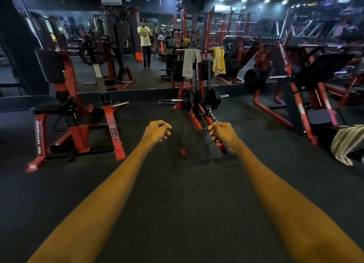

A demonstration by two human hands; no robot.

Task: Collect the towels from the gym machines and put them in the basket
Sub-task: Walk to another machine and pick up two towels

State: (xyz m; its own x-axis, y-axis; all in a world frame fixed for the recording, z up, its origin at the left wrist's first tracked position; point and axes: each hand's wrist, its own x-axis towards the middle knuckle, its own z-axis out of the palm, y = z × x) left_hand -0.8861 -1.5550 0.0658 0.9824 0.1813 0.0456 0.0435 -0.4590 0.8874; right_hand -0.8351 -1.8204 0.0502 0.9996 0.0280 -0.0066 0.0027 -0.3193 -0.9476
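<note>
Ahead, both bare arms reach out over the dark floor (177,193). The left grip (157,131) is clenched on nothing. The right grip (220,132) is curled too, with a chain (212,116) ending at its fingertips; whether it grasps the chain I cannot tell. A grey towel (188,62) and a yellow towel (218,60) hang on the far centre machine (198,97). A striped towel (346,144) lies near the right edge.

Plain grey towel (189,62), and a yellow towel (218,60) with faint pale stripes. Striped towel (346,143) has olive-beige and white bands. Machines (78,132) have red frames with black pads, white lettering. Plate (254,79) black. Floor (177,184) dark grey. Person (144,38) in the mirror wears a yellow shirt and dark trousers.
</note>
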